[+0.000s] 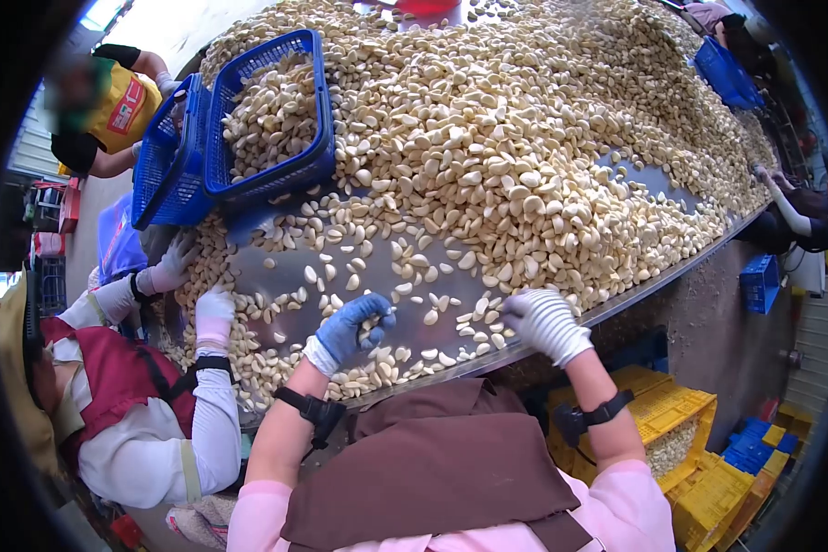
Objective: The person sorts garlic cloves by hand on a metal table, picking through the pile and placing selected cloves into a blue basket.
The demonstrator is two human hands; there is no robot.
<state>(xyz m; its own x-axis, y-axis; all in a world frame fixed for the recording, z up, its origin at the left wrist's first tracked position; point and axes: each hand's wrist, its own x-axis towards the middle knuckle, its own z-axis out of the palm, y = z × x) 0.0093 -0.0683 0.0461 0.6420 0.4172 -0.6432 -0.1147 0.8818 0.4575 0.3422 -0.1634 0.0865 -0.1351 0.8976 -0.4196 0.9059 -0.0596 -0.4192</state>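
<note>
Peeled garlic cloves lie heaped over the metal table, thinning out to scattered single cloves close to me. My left hand, in a blue glove, is curled around a few garlic cloves just above the table; pale cloves show between its thumb and fingers. My right hand, in a grey-and-white striped glove, is back-up at the near edge of the heap. Its fingertips point left toward loose cloves, and whether anything is pinched beneath them is hidden.
A blue basket of cloves stands at the back left beside another blue basket. To my left, a co-worker's gloved hands touch cloves. Yellow crates stand low on my right. Other people work around the table.
</note>
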